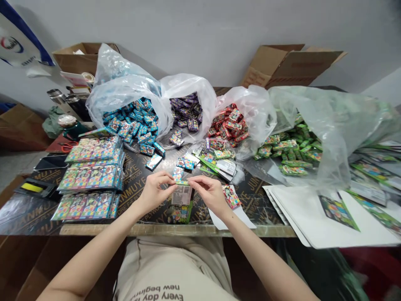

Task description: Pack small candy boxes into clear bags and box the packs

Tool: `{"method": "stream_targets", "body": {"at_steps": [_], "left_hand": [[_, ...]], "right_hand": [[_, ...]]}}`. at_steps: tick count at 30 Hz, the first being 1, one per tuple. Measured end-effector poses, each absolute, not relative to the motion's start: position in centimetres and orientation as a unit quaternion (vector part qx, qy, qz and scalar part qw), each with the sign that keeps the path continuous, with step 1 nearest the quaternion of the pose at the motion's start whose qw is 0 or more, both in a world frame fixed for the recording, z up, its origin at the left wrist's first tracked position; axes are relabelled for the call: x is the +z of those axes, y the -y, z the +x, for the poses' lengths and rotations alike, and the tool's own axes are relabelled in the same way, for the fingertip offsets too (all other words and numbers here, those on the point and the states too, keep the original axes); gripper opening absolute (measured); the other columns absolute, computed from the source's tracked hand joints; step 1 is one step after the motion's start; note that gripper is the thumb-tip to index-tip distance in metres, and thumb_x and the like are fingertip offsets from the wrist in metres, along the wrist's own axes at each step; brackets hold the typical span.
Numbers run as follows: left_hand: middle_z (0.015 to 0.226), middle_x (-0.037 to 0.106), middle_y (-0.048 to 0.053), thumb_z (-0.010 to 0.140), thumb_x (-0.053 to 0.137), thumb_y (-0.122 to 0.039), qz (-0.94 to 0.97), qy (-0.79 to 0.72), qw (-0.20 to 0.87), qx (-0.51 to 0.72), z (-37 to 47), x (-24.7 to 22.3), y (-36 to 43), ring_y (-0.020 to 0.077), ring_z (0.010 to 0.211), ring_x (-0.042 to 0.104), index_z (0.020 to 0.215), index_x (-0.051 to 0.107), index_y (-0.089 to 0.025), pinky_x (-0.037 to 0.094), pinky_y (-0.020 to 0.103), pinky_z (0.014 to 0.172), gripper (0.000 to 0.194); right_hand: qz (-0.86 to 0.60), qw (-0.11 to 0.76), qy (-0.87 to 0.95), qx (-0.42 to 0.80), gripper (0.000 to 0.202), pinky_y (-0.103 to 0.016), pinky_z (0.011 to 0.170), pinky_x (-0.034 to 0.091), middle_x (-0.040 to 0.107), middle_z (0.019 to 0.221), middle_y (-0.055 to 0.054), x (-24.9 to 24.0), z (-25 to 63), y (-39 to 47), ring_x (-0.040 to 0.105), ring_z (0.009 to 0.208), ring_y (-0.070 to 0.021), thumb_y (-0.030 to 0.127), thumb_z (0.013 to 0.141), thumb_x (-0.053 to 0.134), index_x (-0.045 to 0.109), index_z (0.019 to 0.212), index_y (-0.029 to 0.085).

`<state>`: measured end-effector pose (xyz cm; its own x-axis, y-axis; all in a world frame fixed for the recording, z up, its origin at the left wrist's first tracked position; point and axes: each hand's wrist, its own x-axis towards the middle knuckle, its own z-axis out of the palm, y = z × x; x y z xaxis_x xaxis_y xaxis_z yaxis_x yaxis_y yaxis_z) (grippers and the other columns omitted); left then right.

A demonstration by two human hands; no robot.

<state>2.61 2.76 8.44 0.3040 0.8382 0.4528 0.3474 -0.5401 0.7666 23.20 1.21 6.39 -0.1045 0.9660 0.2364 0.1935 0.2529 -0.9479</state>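
Between my hands is a printed card packet (pixel 181 205), dark and green with a pale text panel on its upper half. My left hand (pixel 158 190) pinches its top left corner, and my right hand (pixel 210 193) pinches the top right corner. The packet's lower end is at the table's front edge. Just beyond my fingertips lie loose blue wrapped packs (pixel 184 163). Close to my right wrist, a red pack (pixel 231 196) rests on a white sheet (pixel 246 217). Whether anything is inside the packet I cannot tell.
Stacked finished-looking packets (pixel 87 179) stand at left. Plastic bags hold blue packs (pixel 134 119), purple packs (pixel 188 109), red packs (pixel 230 122) and green packs (pixel 300 144). White boards (pixel 294 217) overhang the front edge at right. Cardboard boxes (pixel 288 67) and steel flasks (pixel 75 104) stand behind.
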Motion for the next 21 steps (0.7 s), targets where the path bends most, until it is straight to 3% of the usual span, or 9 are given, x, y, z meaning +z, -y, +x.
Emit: {"method": "stream_targets", "body": {"at_steps": [4,7,10,13,16,21], "left_hand": [[0.080,0.070,0.006,0.083,0.064,-0.018,0.816,-0.337,0.199,0.425,2.6,8.1,-2.5,0.0138,0.071,0.066,0.077,0.069,-0.016,0.051,0.024,0.067,0.009],[0.082,0.070,0.006,0.086,0.059,-0.015,0.844,-0.310,0.188,0.396,3.0,8.1,-2.7,0.0142,0.075,0.065,0.087,0.072,-0.018,0.051,0.024,0.068,0.013],[0.079,0.068,0.005,0.087,0.056,-0.013,0.853,-0.303,0.181,0.385,3.3,8.2,-2.9,0.0140,0.072,0.064,0.088,0.072,-0.017,0.050,0.024,0.065,0.016],[0.076,0.067,0.005,0.086,0.056,-0.013,0.851,-0.310,0.185,0.381,3.4,8.4,-2.9,0.0141,0.070,0.063,0.083,0.072,-0.016,0.049,0.024,0.064,0.017],[0.076,0.066,0.005,0.086,0.055,-0.013,0.844,-0.326,0.194,0.379,3.3,8.4,-2.8,0.0145,0.070,0.063,0.081,0.072,-0.017,0.049,0.025,0.064,0.018],[0.075,0.066,0.005,0.087,0.054,-0.014,0.836,-0.341,0.203,0.379,3.4,8.2,-2.7,0.0138,0.071,0.062,0.082,0.072,-0.017,0.049,0.024,0.064,0.018]], "right_hand": [[-0.414,0.515,0.691,0.293,0.014,-0.037,0.089,0.053,0.074,0.101,-0.005,5.5,22.9,0.3,0.069,0.094,-0.0196,0.025,0.089,0.060,0.072,0.094,0.026],[-0.402,0.484,0.724,0.284,0.019,-0.038,0.094,0.051,0.070,0.113,-0.005,5.3,24.1,0.0,0.065,0.105,-0.0197,0.029,0.090,0.060,0.069,0.105,0.027],[-0.481,0.446,0.721,0.224,0.028,-0.041,0.097,0.047,0.064,0.119,-0.007,4.4,27.9,-1.6,0.058,0.111,-0.0224,0.032,0.088,0.061,0.064,0.116,0.026],[-0.608,0.323,0.709,0.155,0.019,-0.044,0.091,0.044,0.064,0.104,-0.010,2.1,32.1,-3.2,0.056,0.102,-0.0254,0.025,0.087,0.061,0.070,0.103,0.022],[-0.643,0.175,0.729,0.156,0.015,-0.047,0.088,0.039,0.064,0.104,-0.012,-0.8,34.0,-3.8,0.053,0.105,-0.0298,0.022,0.083,0.065,0.073,0.096,0.020],[-0.627,0.153,0.746,0.164,0.015,-0.044,0.088,0.030,0.063,0.112,-0.012,-3.4,32.8,-3.0,0.048,0.111,-0.0300,0.023,0.085,0.065,0.073,0.098,0.022]]}}
